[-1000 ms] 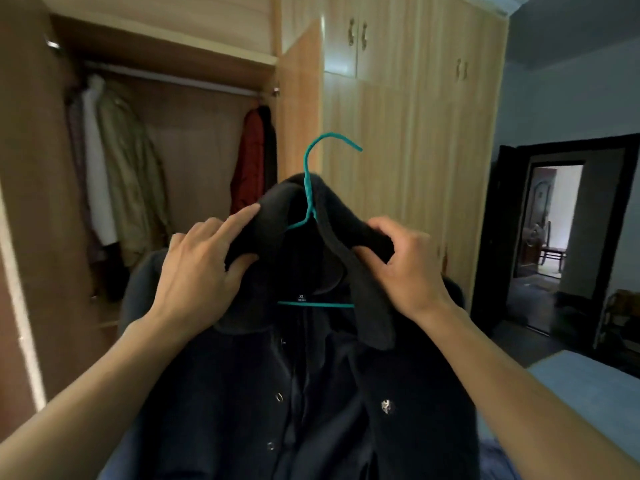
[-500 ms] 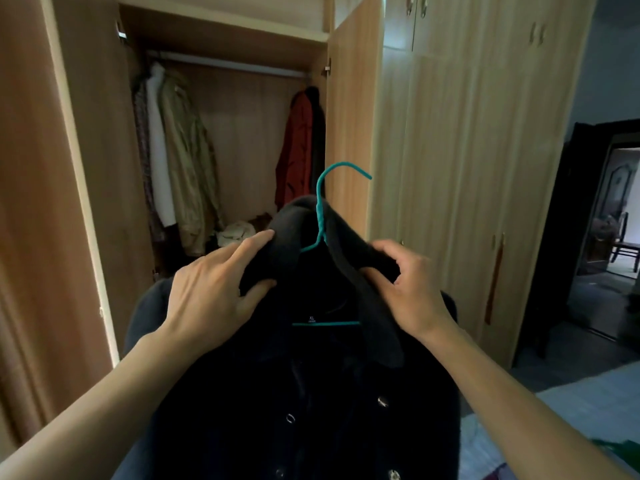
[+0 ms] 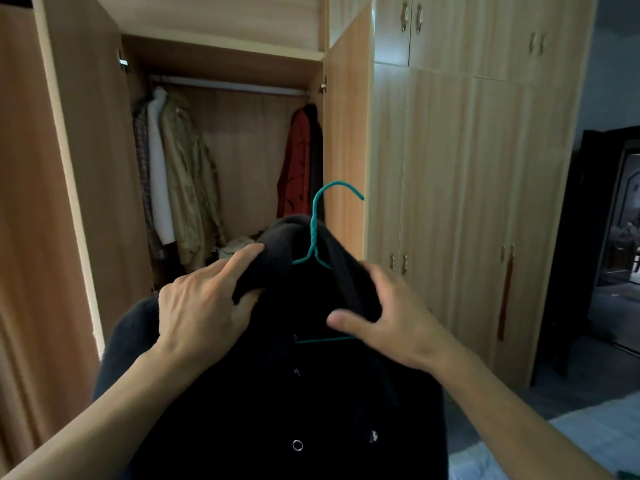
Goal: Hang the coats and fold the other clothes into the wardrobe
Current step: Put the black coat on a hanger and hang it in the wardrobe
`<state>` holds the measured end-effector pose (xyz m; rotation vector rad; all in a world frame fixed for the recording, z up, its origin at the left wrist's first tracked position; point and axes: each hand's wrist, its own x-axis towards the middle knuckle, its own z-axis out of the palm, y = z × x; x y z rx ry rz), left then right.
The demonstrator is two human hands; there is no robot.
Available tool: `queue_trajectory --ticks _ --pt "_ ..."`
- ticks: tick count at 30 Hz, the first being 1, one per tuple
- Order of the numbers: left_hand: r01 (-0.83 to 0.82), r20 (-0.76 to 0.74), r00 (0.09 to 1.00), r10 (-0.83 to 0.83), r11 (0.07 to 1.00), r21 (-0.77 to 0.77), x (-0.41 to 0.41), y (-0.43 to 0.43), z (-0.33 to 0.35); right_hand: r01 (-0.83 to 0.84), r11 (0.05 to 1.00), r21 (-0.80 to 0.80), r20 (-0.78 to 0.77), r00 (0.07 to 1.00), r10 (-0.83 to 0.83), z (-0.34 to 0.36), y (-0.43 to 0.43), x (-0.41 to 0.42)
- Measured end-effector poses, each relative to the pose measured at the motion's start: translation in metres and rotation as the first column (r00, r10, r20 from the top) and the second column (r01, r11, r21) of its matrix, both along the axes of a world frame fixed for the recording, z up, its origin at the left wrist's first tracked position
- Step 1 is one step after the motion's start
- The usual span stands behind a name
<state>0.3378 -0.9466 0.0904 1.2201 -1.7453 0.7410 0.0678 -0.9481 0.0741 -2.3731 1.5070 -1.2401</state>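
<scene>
Both collar sides of the coat [image 3: 277,393], near and central, are gripped. The left hand [image 3: 204,306] pinches one and the right hand [image 3: 398,323] curls round the other, likely to seat it on the hanger [image 3: 313,237], whose hook points up toward the far wardrobe [image 3: 346,133] rail [image 3: 228,86].

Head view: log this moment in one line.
left hand: grips dark coat collar | right hand: grips collar | teal hanger: inside coat, hook free | wardrobe rail: coat not hung
</scene>
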Motion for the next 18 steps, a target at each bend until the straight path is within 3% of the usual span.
queue_trajectory --ticks 2,9,18 --pt "0.001 -0.021 1.000 -0.001 1.000 -0.010 -0.004 0.002 -0.003 0.138 0.985 -0.100 -0.122 0.981 -0.150 -0.005 0.003 0.011" --pt "0.036 -0.089 0.995 -0.037 0.999 -0.008 0.002 0.004 -0.016 0.204 0.955 -0.217 0.076 0.979 -0.191 0.004 -0.006 0.011" --pt "0.113 -0.046 0.993 -0.111 0.993 0.028 0.021 -0.002 -0.041 -0.055 0.980 0.191 0.358 0.934 -0.017 0.045 -0.028 -0.022"
